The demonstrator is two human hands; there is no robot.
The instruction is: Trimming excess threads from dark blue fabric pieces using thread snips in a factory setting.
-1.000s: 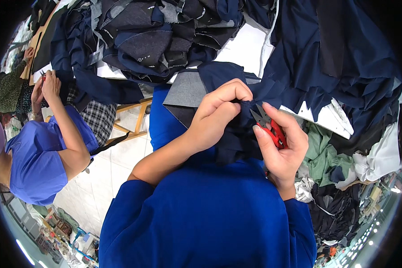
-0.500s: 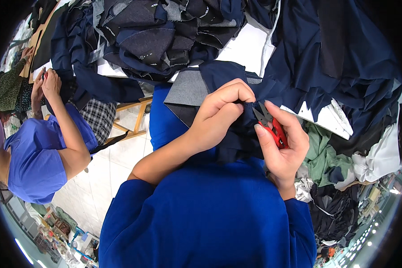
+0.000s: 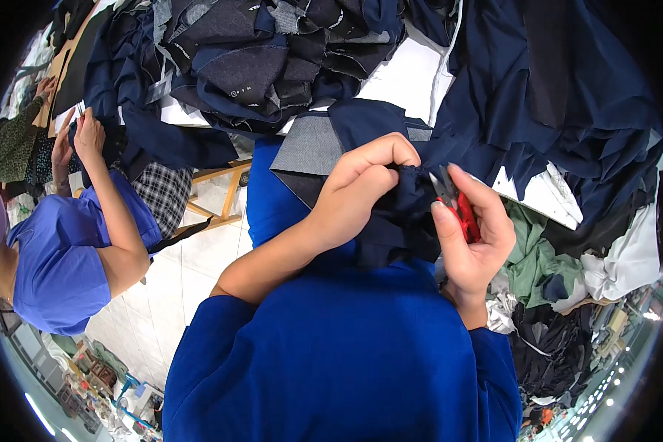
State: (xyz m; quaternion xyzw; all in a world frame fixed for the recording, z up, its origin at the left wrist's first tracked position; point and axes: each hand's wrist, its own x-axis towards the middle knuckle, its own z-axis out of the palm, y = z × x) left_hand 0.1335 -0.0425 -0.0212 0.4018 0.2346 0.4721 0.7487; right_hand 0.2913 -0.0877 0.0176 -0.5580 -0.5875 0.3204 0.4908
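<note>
Dark navy fabric [image 3: 412, 199] is pinched in my left hand [image 3: 361, 188], whose fingers are bent and pressed together on its edge. My right hand [image 3: 475, 236] holds thread snips [image 3: 462, 210] with red handles and dark blades. Their tips point up and left, a little to the right of the pinched edge. The blades stand slightly apart, and no cloth shows between them. A grey denim piece with a dark underside [image 3: 313, 147] lies beside my left wrist, joined to or under the navy cloth; I cannot tell which.
Dark denim pieces [image 3: 243, 74] are heaped on the white table [image 3: 401, 74]. Navy cloth [image 3: 486, 96] covers its right side. Green fabric [image 3: 527, 254] and dark scraps [image 3: 549, 353] lie low on the right. A co-worker in a blue-violet top [image 3: 59, 265] works at the left.
My right hand and the snips have shifted slightly right, away from the pinched edge. My left hand has barely moved. The co-worker's hands have moved a little.
</note>
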